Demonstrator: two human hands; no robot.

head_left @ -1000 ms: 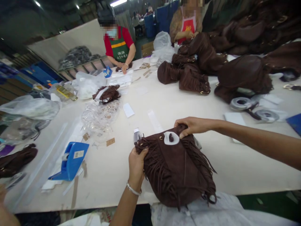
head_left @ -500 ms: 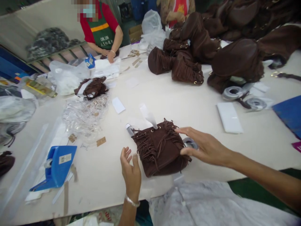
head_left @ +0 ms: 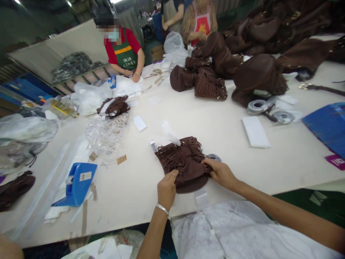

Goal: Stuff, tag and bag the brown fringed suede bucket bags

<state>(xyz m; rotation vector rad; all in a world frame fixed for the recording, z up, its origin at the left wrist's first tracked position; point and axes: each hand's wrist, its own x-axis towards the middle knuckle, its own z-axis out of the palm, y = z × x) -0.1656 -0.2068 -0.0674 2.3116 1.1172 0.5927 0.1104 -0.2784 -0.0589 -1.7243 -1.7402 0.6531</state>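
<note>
A dark brown fringed bag [head_left: 185, 162] with gold eyelets lies on the white table in front of me. My left hand [head_left: 167, 189] pinches its near left side, fingers closed on the material. At the bag's right side, my right hand [head_left: 222, 174] grips the edge between thumb and fingers. A white strip [head_left: 169, 132] sticks up from the bag's far edge by the eyelets. Just beyond my right hand, a clear tape roll [head_left: 215, 157] shows partly behind the bag.
A blue tape dispenser [head_left: 83, 183] stands at left, near a heap of clear plastic [head_left: 106, 135]. Brown bags [head_left: 212, 79] pile up at the back right. White folded paper [head_left: 255, 132] and tape rolls [head_left: 257, 106] lie at right. A co-worker in a green apron [head_left: 126, 55] works across the table.
Both hands have come down onto the bag and closed on its sides; before, they were open beside it. My view has tilted up and shifted left.
</note>
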